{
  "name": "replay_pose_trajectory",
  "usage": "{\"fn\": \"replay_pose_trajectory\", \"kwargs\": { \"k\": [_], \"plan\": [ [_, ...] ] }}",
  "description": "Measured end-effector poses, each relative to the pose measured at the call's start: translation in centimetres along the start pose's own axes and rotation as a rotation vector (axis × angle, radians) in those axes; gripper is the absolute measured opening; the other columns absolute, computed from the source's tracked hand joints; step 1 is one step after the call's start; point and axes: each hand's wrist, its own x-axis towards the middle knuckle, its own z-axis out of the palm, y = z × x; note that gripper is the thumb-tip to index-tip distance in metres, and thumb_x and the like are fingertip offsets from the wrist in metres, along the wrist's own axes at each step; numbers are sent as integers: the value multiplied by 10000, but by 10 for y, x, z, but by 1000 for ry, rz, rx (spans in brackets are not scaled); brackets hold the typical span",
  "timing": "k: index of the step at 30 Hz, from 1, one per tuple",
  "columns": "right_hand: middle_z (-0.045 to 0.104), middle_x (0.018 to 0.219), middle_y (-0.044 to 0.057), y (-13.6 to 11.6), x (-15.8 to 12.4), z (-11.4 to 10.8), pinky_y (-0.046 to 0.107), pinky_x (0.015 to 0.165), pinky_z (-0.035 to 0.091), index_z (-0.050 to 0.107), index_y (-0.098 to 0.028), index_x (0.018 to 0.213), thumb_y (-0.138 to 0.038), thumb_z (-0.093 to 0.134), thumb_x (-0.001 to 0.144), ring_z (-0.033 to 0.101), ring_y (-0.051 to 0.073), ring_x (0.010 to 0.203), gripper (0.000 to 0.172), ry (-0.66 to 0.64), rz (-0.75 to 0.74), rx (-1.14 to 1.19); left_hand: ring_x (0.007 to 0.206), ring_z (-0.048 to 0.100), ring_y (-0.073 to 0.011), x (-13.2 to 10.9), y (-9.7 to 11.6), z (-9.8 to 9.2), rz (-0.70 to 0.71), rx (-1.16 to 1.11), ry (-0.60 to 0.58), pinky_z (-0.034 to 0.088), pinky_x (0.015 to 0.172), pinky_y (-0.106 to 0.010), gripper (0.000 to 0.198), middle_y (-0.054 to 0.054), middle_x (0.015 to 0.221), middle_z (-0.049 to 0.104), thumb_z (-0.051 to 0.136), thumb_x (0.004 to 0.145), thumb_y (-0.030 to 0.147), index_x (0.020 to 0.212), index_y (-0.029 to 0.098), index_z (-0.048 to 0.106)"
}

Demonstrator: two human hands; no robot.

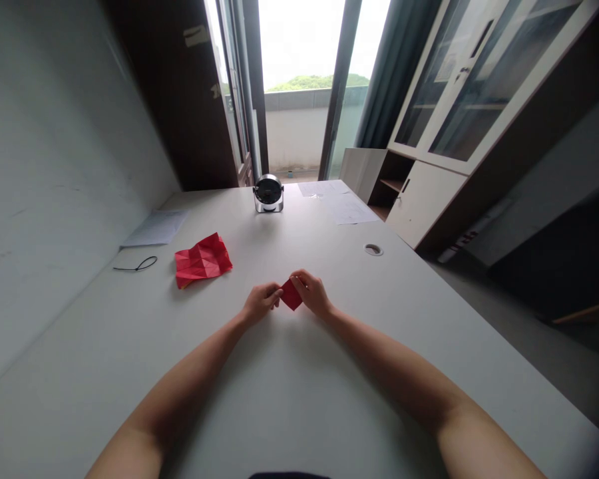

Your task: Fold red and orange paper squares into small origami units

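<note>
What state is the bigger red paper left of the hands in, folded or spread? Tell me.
Spread, though creased. The red paper sheet lies opened out on the table, its surface ridged with fold lines, apart from both hands.

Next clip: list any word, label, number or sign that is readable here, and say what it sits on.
No text can be read in this view.
White printed sheets by the wall: print too small and blurred.
White paper sheets at the far side of the table: faint marks, unreadable.
Red lettering on a white strip on the floor by the cabinet: blurred, unreadable.
Small red folded paper held between both hands: no print.
</note>
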Motion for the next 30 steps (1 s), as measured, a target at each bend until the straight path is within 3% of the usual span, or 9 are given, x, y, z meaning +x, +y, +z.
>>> {"fn": "replay_pose_trajectory", "kwargs": {
  "k": [7, 18, 23, 30],
  "plan": [
    [592, 636, -14, 1, 1, 0, 237, 553, 362, 648, -188, 876, -445, 485, 937, 471, 117, 557, 310, 18, 21, 12, 506, 512, -101, 4, -5, -1, -5, -158, 119, 405, 519, -215, 326, 15, 578, 587, 582, 877, 481, 866, 162, 647],
    [575, 635, -6, -1, 2, -1, 243, 554, 363, 634, -186, 849, -468, 480, 929, 458, 126, 567, 332, 13, 40, 29, 576, 555, -110, 3, -3, -2, 10, -208, 45, 445, 588, -235, 309, -7, 653, 618, 639, 846, 446, 889, 140, 653],
    [506, 571, -25, 4, 2, -2, 238, 530, 323, 601, -186, 757, -511, 474, 936, 408, 114, 535, 392, -5, 40, 18, 567, 535, -112, 8, -6, -5, -3, -287, 161, 435, 580, -237, 353, -1, 631, 597, 610, 856, 490, 880, 139, 642],
    [487, 545, -36, 4, 0, -1, 234, 512, 299, 521, -196, 688, -553, 463, 941, 378, 104, 513, 441, -44, 40, 29, 549, 479, -105, 9, -4, -8, -29, -321, 204, 389, 557, -233, 408, 18, 595, 540, 594, 853, 557, 844, 149, 616]
  ]
}}
